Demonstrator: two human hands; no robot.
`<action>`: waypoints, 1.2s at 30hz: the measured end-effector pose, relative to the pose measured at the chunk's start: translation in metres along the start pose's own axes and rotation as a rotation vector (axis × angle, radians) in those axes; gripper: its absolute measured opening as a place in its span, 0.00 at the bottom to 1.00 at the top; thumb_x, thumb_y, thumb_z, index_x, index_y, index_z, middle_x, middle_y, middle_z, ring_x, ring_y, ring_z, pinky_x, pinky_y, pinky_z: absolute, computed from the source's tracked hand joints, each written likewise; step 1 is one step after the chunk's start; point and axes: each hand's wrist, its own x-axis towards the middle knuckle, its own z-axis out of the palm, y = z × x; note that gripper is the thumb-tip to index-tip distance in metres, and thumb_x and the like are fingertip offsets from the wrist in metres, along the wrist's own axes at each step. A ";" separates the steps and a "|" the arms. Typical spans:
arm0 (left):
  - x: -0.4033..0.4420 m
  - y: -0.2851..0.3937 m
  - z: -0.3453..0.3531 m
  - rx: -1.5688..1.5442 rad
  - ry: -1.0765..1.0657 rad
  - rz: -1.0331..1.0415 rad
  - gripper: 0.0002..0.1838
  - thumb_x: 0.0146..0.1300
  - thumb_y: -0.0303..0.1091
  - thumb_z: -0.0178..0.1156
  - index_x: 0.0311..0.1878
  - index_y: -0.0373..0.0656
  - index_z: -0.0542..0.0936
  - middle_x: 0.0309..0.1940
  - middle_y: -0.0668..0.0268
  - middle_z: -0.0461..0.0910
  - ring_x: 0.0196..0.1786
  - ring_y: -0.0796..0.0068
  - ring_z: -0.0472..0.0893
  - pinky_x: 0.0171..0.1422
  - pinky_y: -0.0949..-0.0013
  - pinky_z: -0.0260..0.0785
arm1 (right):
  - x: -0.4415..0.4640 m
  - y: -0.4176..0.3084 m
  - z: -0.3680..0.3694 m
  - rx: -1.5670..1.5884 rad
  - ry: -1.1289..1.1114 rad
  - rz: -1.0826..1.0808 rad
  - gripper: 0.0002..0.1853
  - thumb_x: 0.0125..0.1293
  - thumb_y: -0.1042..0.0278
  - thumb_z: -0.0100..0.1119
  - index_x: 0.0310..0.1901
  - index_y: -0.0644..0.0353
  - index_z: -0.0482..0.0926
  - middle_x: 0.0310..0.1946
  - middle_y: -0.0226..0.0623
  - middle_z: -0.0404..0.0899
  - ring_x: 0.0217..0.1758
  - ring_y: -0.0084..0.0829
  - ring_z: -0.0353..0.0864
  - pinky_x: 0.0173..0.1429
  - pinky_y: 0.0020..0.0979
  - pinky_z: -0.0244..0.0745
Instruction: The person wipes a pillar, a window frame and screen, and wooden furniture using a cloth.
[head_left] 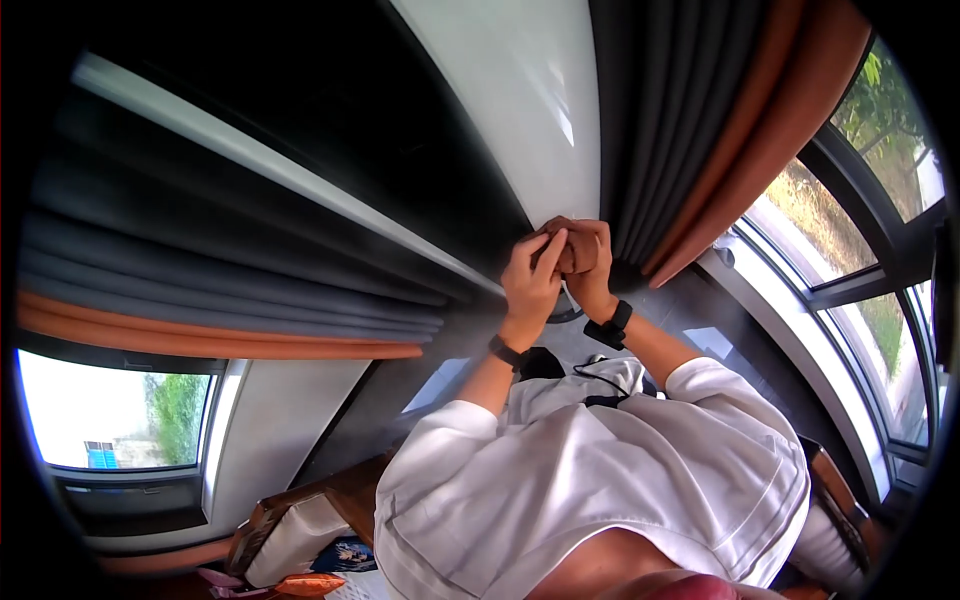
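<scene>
Head view: we find the brown piece (578, 256) just above the middle of the frame, between the left hand (532, 280) and the right hand (595, 282). We record the fingers of both hands as closed on it; the undersides of the fingertips are hidden, so we cannot tell the exact contact. We judge that the paired hold steadies a small, soft item from two sides, with the forearms angled inward to bring it before the body.

As to edges, we note the curved white panel (500, 60) narrowing toward the hands from the top, the grey-and-orange curtain (690, 110) hanging near the right hand, and the pale strip (290, 190) ending near the left. We see the freest room below the hands, toward the white shirt (590, 470), with the grey floor (735, 345) showing at either side.
</scene>
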 end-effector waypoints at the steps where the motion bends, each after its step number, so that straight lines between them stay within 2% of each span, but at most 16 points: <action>1: 0.002 -0.002 -0.005 -0.015 0.018 0.014 0.31 0.47 0.15 0.63 0.57 0.51 0.85 0.48 0.62 0.78 0.48 0.58 0.82 0.49 0.63 0.78 | 0.000 0.000 0.002 0.089 -0.010 0.038 0.10 0.77 0.69 0.45 0.54 0.62 0.71 0.53 0.36 0.72 0.54 0.26 0.75 0.59 0.27 0.74; 4: 0.018 0.004 -0.016 -0.033 0.101 0.064 0.31 0.47 0.13 0.61 0.57 0.48 0.85 0.49 0.60 0.76 0.50 0.57 0.80 0.54 0.61 0.76 | 0.018 -0.006 0.004 -0.086 0.012 -0.058 0.14 0.62 0.77 0.62 0.49 0.62 0.78 0.49 0.39 0.76 0.51 0.35 0.77 0.53 0.31 0.75; 6: 0.046 0.017 -0.020 -0.013 0.183 0.115 0.30 0.48 0.13 0.62 0.56 0.48 0.85 0.49 0.60 0.76 0.49 0.57 0.81 0.53 0.61 0.77 | 0.044 -0.019 0.001 -0.271 0.037 -0.308 0.13 0.67 0.79 0.58 0.53 0.64 0.76 0.50 0.40 0.73 0.50 0.33 0.76 0.55 0.31 0.75; 8: 0.073 0.037 -0.023 -0.006 0.184 0.118 0.30 0.48 0.13 0.62 0.56 0.48 0.85 0.50 0.61 0.75 0.48 0.58 0.81 0.52 0.63 0.77 | 0.079 -0.055 -0.009 -0.276 0.099 -0.457 0.16 0.60 0.78 0.63 0.51 0.64 0.77 0.46 0.41 0.75 0.49 0.39 0.76 0.51 0.33 0.73; 10: 0.092 0.046 -0.015 0.042 0.191 0.131 0.32 0.48 0.14 0.62 0.57 0.53 0.85 0.50 0.62 0.77 0.49 0.60 0.81 0.50 0.66 0.78 | 0.094 -0.052 -0.010 -0.054 0.175 -0.366 0.21 0.52 0.78 0.67 0.50 0.63 0.78 0.45 0.41 0.76 0.48 0.42 0.76 0.49 0.34 0.72; 14: 0.096 0.048 0.010 0.125 0.162 0.137 0.31 0.49 0.17 0.63 0.57 0.57 0.85 0.49 0.66 0.78 0.47 0.63 0.82 0.46 0.65 0.78 | 0.097 -0.033 -0.008 0.041 0.291 -0.278 0.18 0.55 0.77 0.69 0.48 0.62 0.76 0.49 0.40 0.76 0.47 0.41 0.75 0.50 0.33 0.72; 17: 0.073 0.038 0.026 0.141 0.087 0.104 0.32 0.49 0.17 0.62 0.58 0.58 0.84 0.49 0.66 0.78 0.47 0.63 0.82 0.45 0.65 0.79 | 0.076 -0.004 -0.010 -0.079 0.257 -0.269 0.18 0.57 0.76 0.69 0.49 0.62 0.75 0.49 0.41 0.76 0.48 0.40 0.76 0.52 0.33 0.72; 21: 0.025 0.019 0.049 0.166 -0.029 0.042 0.32 0.51 0.18 0.61 0.60 0.58 0.83 0.49 0.67 0.78 0.48 0.63 0.82 0.45 0.65 0.79 | 0.028 0.037 -0.013 0.041 0.191 -0.046 0.21 0.59 0.76 0.70 0.53 0.62 0.74 0.48 0.41 0.74 0.50 0.37 0.76 0.54 0.33 0.72; 22: 0.014 0.017 0.053 0.171 -0.061 0.024 0.32 0.51 0.19 0.60 0.60 0.58 0.83 0.49 0.67 0.78 0.48 0.62 0.82 0.46 0.64 0.79 | 0.018 0.037 -0.013 0.121 0.161 0.000 0.17 0.65 0.74 0.66 0.54 0.64 0.74 0.51 0.40 0.76 0.54 0.35 0.77 0.58 0.31 0.72; 24: -0.008 0.016 0.052 0.133 -0.200 -0.122 0.28 0.58 0.23 0.61 0.62 0.58 0.81 0.51 0.65 0.78 0.52 0.59 0.80 0.54 0.60 0.77 | 0.002 0.033 -0.015 0.647 0.089 0.277 0.19 0.63 0.78 0.68 0.53 0.64 0.71 0.51 0.38 0.76 0.53 0.28 0.77 0.58 0.29 0.72; 27: -0.014 0.017 0.048 0.115 -0.220 -0.171 0.32 0.51 0.17 0.55 0.61 0.54 0.82 0.50 0.62 0.77 0.52 0.57 0.80 0.54 0.60 0.77 | -0.001 0.035 -0.034 0.190 -0.067 0.139 0.27 0.52 0.86 0.67 0.56 0.64 0.71 0.52 0.38 0.78 0.55 0.30 0.77 0.59 0.29 0.72; 28: -0.011 0.020 0.046 0.086 -0.224 -0.197 0.32 0.51 0.16 0.55 0.61 0.53 0.82 0.50 0.61 0.77 0.52 0.56 0.80 0.54 0.59 0.77 | 0.008 0.029 -0.042 0.044 -0.137 0.004 0.28 0.49 0.86 0.66 0.54 0.64 0.73 0.51 0.39 0.78 0.54 0.34 0.78 0.59 0.31 0.73; 30: -0.009 0.023 0.047 0.065 -0.206 -0.188 0.33 0.49 0.13 0.56 0.61 0.48 0.81 0.50 0.57 0.76 0.52 0.53 0.79 0.55 0.58 0.76 | 0.019 0.014 -0.055 -0.078 -0.116 -0.105 0.18 0.58 0.67 0.59 0.51 0.57 0.82 0.55 0.38 0.81 0.56 0.41 0.77 0.59 0.39 0.65; 31: -0.007 0.027 0.048 0.033 -0.196 -0.194 0.32 0.50 0.13 0.56 0.60 0.47 0.81 0.49 0.57 0.75 0.51 0.53 0.78 0.55 0.58 0.76 | 0.027 0.000 -0.068 -0.146 -0.169 -0.108 0.17 0.58 0.68 0.60 0.50 0.58 0.81 0.52 0.38 0.82 0.53 0.42 0.76 0.57 0.41 0.66; 34: -0.006 0.042 0.060 -0.083 -0.201 -0.235 0.30 0.52 0.13 0.57 0.60 0.44 0.81 0.48 0.58 0.73 0.50 0.55 0.78 0.54 0.59 0.75 | 0.026 -0.004 -0.095 -0.157 -0.183 0.007 0.26 0.42 0.83 0.65 0.50 0.64 0.78 0.48 0.47 0.75 0.53 0.51 0.74 0.59 0.39 0.73; 36: -0.004 0.051 0.076 -0.204 -0.242 -0.291 0.29 0.53 0.13 0.58 0.60 0.43 0.80 0.48 0.58 0.73 0.50 0.57 0.78 0.54 0.60 0.75 | 0.031 -0.015 -0.118 -0.222 -0.203 0.104 0.25 0.46 0.83 0.64 0.50 0.65 0.77 0.48 0.47 0.74 0.53 0.52 0.75 0.58 0.39 0.73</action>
